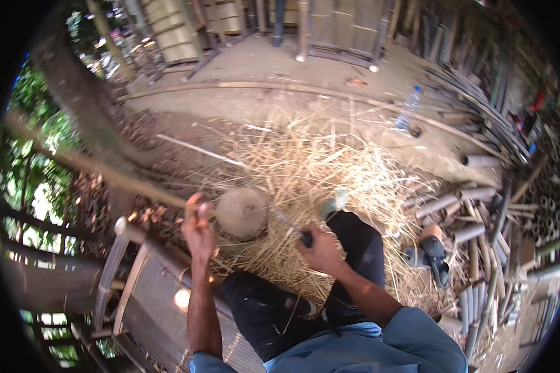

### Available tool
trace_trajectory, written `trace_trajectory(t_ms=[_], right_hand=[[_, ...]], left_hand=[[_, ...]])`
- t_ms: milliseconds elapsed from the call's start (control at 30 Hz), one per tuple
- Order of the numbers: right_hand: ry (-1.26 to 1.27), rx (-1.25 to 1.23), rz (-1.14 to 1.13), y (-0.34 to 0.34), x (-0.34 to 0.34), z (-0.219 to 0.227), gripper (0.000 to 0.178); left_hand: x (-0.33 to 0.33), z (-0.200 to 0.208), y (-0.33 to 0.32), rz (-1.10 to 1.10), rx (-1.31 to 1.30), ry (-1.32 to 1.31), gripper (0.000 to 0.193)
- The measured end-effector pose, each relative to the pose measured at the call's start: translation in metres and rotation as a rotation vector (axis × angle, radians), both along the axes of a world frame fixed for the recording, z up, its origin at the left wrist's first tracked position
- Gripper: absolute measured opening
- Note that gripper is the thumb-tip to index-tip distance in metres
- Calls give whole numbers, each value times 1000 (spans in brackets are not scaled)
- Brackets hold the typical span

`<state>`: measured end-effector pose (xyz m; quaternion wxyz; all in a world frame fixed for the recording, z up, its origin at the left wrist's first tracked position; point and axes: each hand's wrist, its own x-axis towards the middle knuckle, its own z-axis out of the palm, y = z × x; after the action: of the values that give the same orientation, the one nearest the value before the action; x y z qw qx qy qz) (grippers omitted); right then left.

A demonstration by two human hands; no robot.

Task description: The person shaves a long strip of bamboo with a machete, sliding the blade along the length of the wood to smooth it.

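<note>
From a distance I see 2 hands apart, the left hand [199, 227] closed on a long pole [130, 184] beside a round block [242, 213], the right hand [323, 250] gripping a knife [284, 219] angled toward it, where a skid could cut the left.

Blue-capped clear bottle [408, 110], upper right; thick tree trunk [74, 84], upper left

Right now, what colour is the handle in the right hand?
The handle in the right hand looks black; it shows best in the head view.
</note>
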<state>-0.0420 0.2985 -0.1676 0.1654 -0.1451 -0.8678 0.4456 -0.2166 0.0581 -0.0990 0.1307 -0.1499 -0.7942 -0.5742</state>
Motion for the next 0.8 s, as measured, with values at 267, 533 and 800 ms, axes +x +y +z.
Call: trace_trajectory(t_ms=[267,533,800], right_hand=[[114,-198,-56,10,1,33,23],[126,-300,30,2,-7,94,34],[103,147,93,-31,1,153,59]], left_hand=[[21,148,-48,54,293,193,36],[104,169,-75,101,285,148,20],[154,106,-33,-169,357,-248,16]])
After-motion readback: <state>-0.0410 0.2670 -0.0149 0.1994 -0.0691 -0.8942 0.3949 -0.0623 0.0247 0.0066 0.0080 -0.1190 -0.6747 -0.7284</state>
